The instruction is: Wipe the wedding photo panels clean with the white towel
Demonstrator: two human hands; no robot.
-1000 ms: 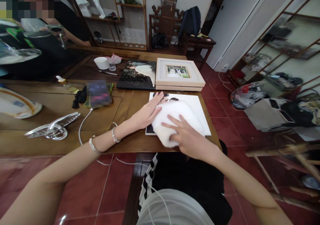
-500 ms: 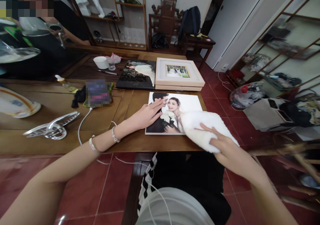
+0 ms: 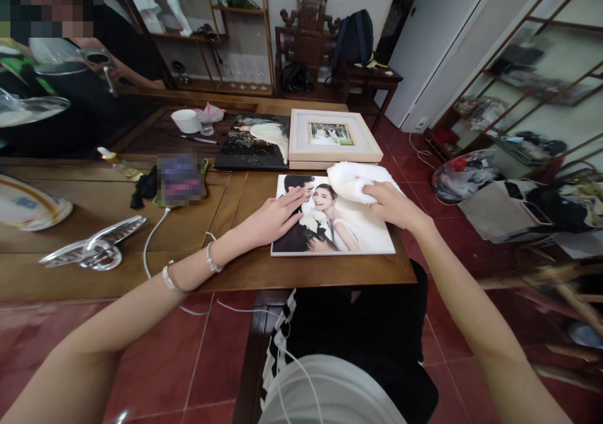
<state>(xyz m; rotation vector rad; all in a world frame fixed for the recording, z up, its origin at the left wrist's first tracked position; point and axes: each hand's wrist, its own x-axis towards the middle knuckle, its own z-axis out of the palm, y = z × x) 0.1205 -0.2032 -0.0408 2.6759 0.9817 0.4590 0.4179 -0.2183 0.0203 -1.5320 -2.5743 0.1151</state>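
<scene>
A frameless wedding photo print [image 3: 362, 232] lies flat at the near right corner of the wooden table [image 3: 108, 210]. My left hand [image 3: 273, 218] rests flat on the print's left edge, fingers stretched out. My right hand [image 3: 393, 204] is closed round a fluffy white cloth [image 3: 351, 181], pressed on the print's far right part.
Behind the print lie a dark wedding photo [image 3: 257, 140] and a white framed photo [image 3: 332, 136]. A phone with a white cable [image 3: 181, 178], a clear hanger [image 3: 92, 248], a plate [image 3: 28, 205], a white cup [image 3: 185, 120] and a small bottle [image 3: 115, 162] are on the table. Another person sits far left.
My right hand carried the cloth from the print's near middle off to the near right edge, then up to its far right part. My left hand stayed in place.
</scene>
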